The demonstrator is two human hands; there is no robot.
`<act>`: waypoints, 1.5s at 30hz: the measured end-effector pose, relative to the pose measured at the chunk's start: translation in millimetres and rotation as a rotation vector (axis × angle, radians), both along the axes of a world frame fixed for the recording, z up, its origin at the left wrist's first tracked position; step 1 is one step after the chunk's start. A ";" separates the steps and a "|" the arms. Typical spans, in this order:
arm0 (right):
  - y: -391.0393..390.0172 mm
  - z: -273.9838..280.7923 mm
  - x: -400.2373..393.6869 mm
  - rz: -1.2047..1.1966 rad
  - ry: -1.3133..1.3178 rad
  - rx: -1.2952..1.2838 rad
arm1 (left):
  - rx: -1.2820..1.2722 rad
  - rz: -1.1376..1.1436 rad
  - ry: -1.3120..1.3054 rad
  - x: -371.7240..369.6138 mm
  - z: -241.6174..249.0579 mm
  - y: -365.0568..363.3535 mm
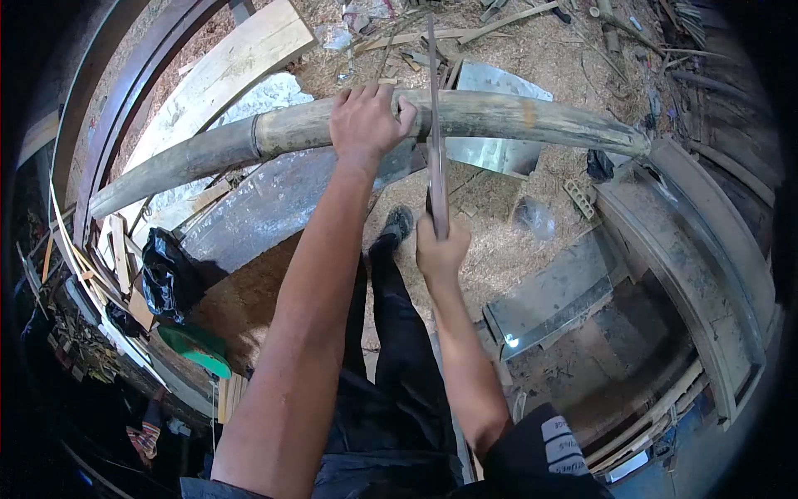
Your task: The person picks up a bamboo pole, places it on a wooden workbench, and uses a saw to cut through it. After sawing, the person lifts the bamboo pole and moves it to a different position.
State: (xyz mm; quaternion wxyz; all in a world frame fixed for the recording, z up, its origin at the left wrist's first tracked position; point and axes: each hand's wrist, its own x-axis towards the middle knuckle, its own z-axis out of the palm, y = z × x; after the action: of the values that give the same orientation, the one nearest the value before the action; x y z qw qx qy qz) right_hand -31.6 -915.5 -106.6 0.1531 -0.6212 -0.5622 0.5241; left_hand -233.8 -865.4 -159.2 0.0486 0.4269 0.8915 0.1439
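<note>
A long bamboo pole (490, 115) lies crosswise in front of me, its ends at the far left and the right. My left hand (368, 121) presses on top of it near the middle, fingers curled over its far side. Just right of that hand, a long saw (439, 158) stands across the pole, its blade pointing away from me. The saw's near end, with a handle mostly hidden, is in the closed fingers of my right hand (444, 247). Whether the blade has cut into the bamboo cannot be made out.
Wooden planks (237, 62) and a black plastic bag (162, 274) are at the left. A curved wooden frame (690, 266) stands at the right, near a glass-like panel (553, 291). Sawdust and scraps cover the ground. Part of another person (148, 432) shows at the lower left.
</note>
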 end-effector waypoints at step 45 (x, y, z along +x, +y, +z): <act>-89.5 16.4 79.3 0.052 -0.050 0.080 | -0.035 0.012 -0.025 -1.3 -2.4 2.1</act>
State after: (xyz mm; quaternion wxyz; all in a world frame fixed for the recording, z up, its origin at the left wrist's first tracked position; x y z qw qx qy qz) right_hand 47.7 -1005.0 -90.2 0.1498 -0.6126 -0.6023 0.4894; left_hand -235.2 -863.3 -161.6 0.0661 0.4187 0.8957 0.1340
